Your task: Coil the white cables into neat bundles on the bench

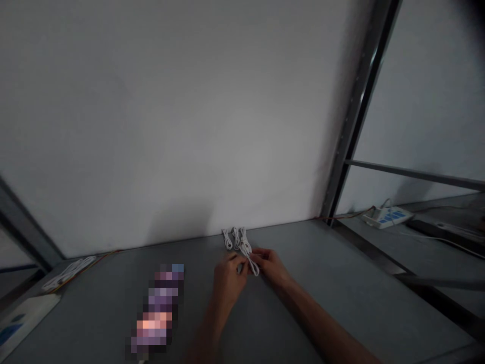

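Two hands, the left (pixel 229 277) and the right (pixel 272 266), pinch a coiled white cable (pixel 250 259) over a grey shelf (pixel 322 283), just beside similar coils (pixel 236 239) lying near a pale wall (pixel 197 126). A dark metal post (pixel 358 101) rises at right; power strips (pixel 390 217) sit at left and beyond that post, in dim light.

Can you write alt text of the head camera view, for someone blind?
A person's left hand and right hand hold a bundled white cable over a grey surface. More white cable bundles lie beyond, near a pale wall; a power strip sits at right.
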The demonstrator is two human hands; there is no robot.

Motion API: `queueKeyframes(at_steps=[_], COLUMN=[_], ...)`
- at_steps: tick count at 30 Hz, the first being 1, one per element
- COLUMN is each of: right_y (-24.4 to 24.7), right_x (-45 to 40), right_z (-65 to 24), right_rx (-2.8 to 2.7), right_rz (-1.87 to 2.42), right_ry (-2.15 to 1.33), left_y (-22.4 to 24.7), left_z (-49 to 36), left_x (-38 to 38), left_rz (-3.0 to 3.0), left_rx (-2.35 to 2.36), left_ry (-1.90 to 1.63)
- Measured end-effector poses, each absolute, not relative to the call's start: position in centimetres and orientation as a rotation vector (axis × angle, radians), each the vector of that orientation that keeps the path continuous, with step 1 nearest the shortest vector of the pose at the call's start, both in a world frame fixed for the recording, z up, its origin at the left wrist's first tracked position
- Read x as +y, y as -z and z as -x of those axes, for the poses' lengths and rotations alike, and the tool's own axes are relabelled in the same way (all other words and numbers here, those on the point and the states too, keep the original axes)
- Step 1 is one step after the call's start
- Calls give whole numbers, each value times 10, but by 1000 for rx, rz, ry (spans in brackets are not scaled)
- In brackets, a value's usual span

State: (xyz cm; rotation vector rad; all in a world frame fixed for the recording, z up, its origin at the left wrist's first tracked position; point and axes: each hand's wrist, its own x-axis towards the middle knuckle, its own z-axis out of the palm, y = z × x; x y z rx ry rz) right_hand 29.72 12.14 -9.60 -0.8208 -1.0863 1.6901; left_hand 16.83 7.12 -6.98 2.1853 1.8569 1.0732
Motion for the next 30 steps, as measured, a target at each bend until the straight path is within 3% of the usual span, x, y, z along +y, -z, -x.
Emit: queueKeyframes(at_steps=[21, 30], right_y=[94, 98], right_x=[120, 122], right_z=[-299, -299], right_rx=[-1043, -1248], right_rz=[847, 885], right_ry=[-1614, -1521], left_y=[75, 74], left_z=[-177, -182], left_x=[69, 67], left_rz=[-1963, -2018], left_rx=[1849, 1986], left_ry=[-1261, -1122])
